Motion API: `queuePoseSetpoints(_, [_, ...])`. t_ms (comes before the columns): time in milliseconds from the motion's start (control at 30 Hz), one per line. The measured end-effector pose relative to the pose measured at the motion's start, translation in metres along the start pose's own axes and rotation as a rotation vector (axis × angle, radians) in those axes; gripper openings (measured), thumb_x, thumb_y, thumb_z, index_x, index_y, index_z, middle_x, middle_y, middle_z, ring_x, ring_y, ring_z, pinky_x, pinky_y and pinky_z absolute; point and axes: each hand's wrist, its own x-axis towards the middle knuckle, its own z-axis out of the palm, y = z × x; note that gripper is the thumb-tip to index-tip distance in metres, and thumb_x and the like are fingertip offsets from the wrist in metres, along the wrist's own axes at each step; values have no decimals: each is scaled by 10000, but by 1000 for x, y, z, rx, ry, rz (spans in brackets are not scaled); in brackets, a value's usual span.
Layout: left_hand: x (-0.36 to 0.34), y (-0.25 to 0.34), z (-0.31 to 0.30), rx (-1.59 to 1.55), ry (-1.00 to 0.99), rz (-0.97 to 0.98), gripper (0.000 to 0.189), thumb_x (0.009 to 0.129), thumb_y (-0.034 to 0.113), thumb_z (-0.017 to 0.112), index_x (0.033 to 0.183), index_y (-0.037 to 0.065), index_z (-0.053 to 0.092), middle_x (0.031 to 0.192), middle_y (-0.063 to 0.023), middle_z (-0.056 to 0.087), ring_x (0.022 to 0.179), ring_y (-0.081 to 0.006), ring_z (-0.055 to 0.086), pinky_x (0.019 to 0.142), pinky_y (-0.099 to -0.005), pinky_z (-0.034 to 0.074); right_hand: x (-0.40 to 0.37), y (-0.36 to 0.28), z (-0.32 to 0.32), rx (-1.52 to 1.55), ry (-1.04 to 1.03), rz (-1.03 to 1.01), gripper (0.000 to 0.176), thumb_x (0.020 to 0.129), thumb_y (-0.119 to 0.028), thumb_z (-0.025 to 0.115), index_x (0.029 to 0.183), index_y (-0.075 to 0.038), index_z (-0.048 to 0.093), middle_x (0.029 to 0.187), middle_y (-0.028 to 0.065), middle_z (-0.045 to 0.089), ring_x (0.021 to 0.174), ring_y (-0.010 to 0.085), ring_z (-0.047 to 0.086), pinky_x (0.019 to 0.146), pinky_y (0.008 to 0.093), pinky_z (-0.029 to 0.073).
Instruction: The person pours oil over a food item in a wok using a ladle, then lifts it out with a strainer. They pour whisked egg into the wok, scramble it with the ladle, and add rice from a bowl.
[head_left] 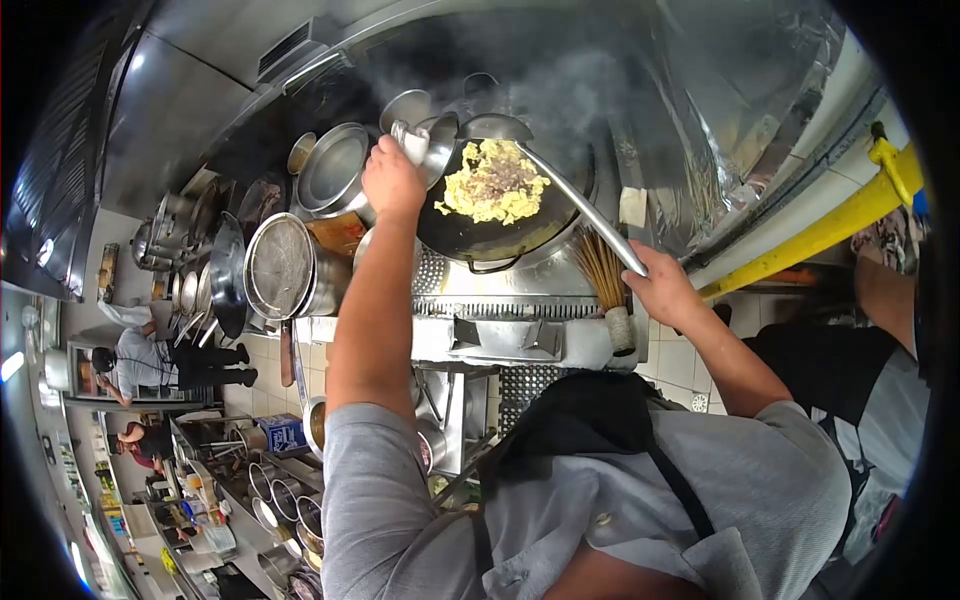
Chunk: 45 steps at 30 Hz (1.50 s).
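A black wok [480,240] on the stove holds chopped yellow scrambled egg [515,205] with brownish minced bits on top. My right hand [662,288] is closed around the end of a long-handled metal ladle [585,205], whose dark bowl is at the wok's far side. Over the wok's left rim, my left hand [393,180] is closed on a folded white cloth [411,142]. Against that cloth is a shiny metal vessel [438,155]; its full shape is hidden. Steam rises behind the wok.
Left of the stove are a round mesh strainer [281,268] and a metal basin [334,168]. A bamboo wok brush [608,280] stands at the stove's front right. A yellow pipe [810,235] runs along the right. One person [850,390] is close on my right; others are far left.
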Motion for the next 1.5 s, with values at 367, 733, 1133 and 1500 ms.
queuePoseSetpoints(367, [-151, -111, 6, -1315, -161, -1205, 478, 694, 267, 691, 985, -101, 597, 918, -162, 628, 776, -200, 587, 692, -357, 463, 105, 32, 45, 450, -87, 306, 394, 880, -122, 564, 1259, -165, 468, 616, -26, 465, 406, 69, 396, 326, 225, 291])
queuePoseSetpoints(733, [-775, 40, -274, -260, 1081, -2182, 285, 701, 88, 688, 956, -29, 640, 889, -98, 670, 802, -187, 630, 736, -332, 481, 138, 14, 105, 192, -315, 318, 128, 937, -195, 527, 968, -92, 457, 627, -14, 406, 472, 82, 361, 379, 246, 304])
queuePoseSetpoints(1133, [-993, 50, -408, 347, 2361, -2213, 436, 699, 262, 681, 952, -79, 584, 913, -164, 631, 656, -240, 613, 503, -379, 480, 91, -71, 143, 303, -524, 3, 185, 923, -252, 472, 850, -85, 505, 768, -16, 483, 736, 63, 472, 668, 182, 368])
queuePoseSetpoints(1500, [-816, -32, -264, -1560, 837, -2199, 306, 842, 343, 536, 1072, 143, 556, 854, -66, 577, 792, -233, 569, 733, -374, 495, 103, -28, 88, 422, 53, 271, 171, 862, -142, 592, 711, -87, 533, 599, 30, 531, 504, 142, 542, 432, 284, 415])
